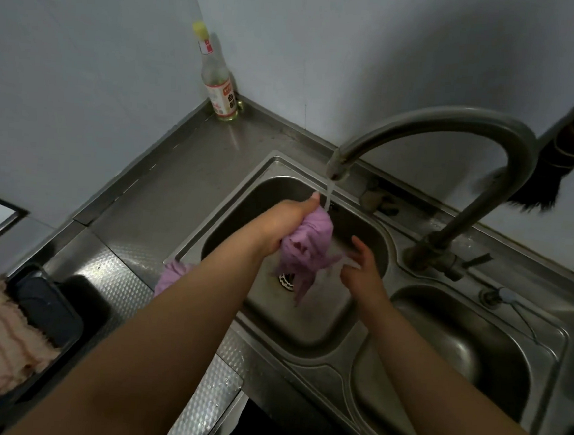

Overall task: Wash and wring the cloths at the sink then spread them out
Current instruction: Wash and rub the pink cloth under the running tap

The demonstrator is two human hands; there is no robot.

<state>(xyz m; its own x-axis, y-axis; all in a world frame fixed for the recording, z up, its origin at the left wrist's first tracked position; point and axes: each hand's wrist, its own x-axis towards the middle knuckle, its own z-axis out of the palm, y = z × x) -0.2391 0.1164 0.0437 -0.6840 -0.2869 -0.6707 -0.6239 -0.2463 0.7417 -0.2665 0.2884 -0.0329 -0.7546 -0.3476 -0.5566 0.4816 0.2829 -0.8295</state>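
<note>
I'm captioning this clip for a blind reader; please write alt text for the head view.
A person's left hand grips a bunched purple cloth under the running faucet over a steel sink, while the open right hand touches its trailing edge. A bottle stands in the counter's corner.

Water is running from the faucet (pixel 440 126) onto a purple cloth (pixel 305 244) that the left hand (pixel 286 226) is gripping over the sink (pixel 304 325). The right hand (pixel 364 269) is hovering beside it, fingers relaxed. A bottle (pixel 217 81) is standing in the counter (pixel 164 187) corner.
</note>
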